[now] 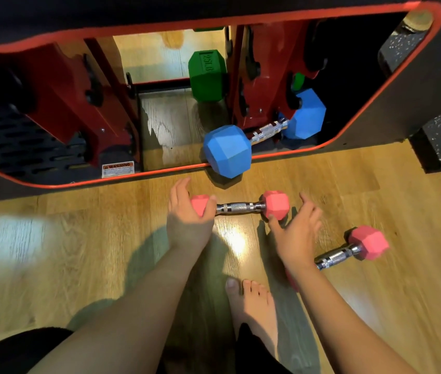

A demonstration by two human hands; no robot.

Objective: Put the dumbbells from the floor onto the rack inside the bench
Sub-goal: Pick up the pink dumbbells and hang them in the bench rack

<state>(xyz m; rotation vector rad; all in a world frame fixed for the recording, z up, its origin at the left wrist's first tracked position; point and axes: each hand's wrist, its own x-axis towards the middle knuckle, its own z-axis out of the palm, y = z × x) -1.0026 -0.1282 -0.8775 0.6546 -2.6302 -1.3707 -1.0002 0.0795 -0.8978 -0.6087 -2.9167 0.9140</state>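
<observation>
Green dumbbell (207,75) reads "25LB"; left grip (187,211) grasps pink dumbbell (241,207), right grip (296,230) released.

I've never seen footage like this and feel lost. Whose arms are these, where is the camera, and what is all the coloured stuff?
The camera sits on a person's head, looking down at their own bare arms. The left hand grips one end of a pink dumbbell on the wooden floor; the right hand, fingers spread, is at its other end. A second pink dumbbell lies to the right. Ahead is a black bench with red trim, open underneath. A blue dumbbell leans out of it, and a green weight stands deeper inside.
</observation>
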